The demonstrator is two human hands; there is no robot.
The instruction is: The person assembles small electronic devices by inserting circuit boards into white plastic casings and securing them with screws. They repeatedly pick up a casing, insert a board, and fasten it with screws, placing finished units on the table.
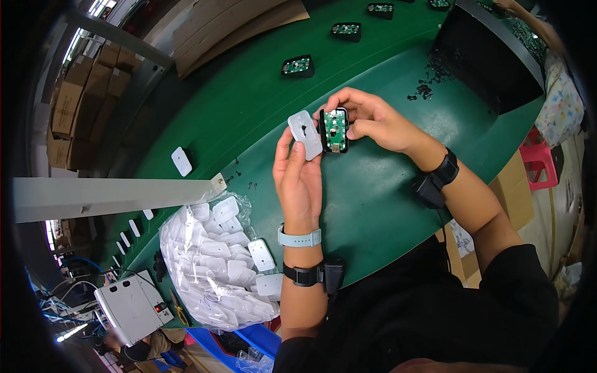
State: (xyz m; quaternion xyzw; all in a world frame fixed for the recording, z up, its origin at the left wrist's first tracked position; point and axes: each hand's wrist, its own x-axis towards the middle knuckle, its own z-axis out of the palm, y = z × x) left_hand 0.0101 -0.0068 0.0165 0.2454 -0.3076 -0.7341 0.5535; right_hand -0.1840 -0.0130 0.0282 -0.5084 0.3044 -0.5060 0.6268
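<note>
Over the middle of the green table, my left hand [297, 171] is closed on a white plastic cover [303, 133] with rounded corners. A small black piece lies on the cover's face. Right beside it, my right hand [373, 118] grips a black housing [322, 133] by its edge, thumb on the near side and fingers at the top. Inside the housing sits a green circuit board [336, 132], facing up. The cover and the housing are side by side, their near edges close or touching; I cannot tell which.
A clear bag of white covers [211, 267] lies by my left forearm. Beyond runs a green conveyor belt [249, 81] with several black housings [298, 66]. A metal bar [118, 196] juts in from the left. Small black parts [429, 81] lie beside a black bin [485, 56].
</note>
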